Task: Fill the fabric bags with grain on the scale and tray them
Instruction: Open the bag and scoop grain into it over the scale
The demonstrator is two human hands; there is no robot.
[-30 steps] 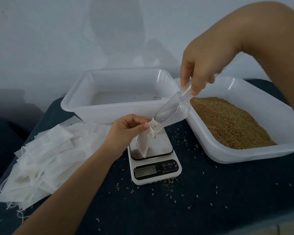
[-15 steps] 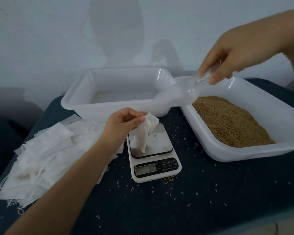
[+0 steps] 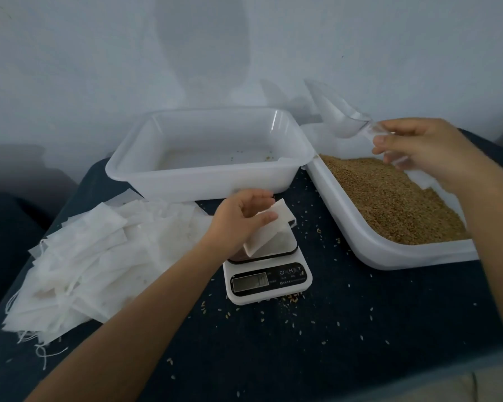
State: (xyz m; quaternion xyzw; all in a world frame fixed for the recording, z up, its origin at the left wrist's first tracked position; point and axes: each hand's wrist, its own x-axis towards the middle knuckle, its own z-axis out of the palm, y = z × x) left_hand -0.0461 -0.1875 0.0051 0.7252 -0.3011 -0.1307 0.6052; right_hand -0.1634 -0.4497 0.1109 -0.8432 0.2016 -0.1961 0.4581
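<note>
The left hand (image 3: 243,217) pinches a white bag (image 3: 269,229) between thumb and curled fingers, near the bag's upper edge; the bag hangs tilted below the grip, its lower end touching the plate of the scale (image 3: 269,275). The scale's display sits nearer the camera than the grip, its digits too faint to read. Just beyond the left hand stands a white tray (image 3: 145,178) holding only a few stray grains on its floor. To the left of the grip lies a loose pile of bags (image 3: 93,256), flat and overlapping, with drawstrings trailing off its near edge. The right hand (image 3: 421,152) holds the handle of a clear scoop (image 3: 336,114) in curled fingers; the bowl points up and away to the left of that grip, raised above the far corner of a second white tray, the bin (image 3: 372,248), and well apart from the bag. Below and beside the right hand the bin holds a slope of brown grain (image 3: 389,198). Whether any grain is in the scoop cannot be told. Everything rests on a dark blue cloth (image 3: 360,329), sprinkled with spilled grains around the scale, thickest just before its front edge.
</note>
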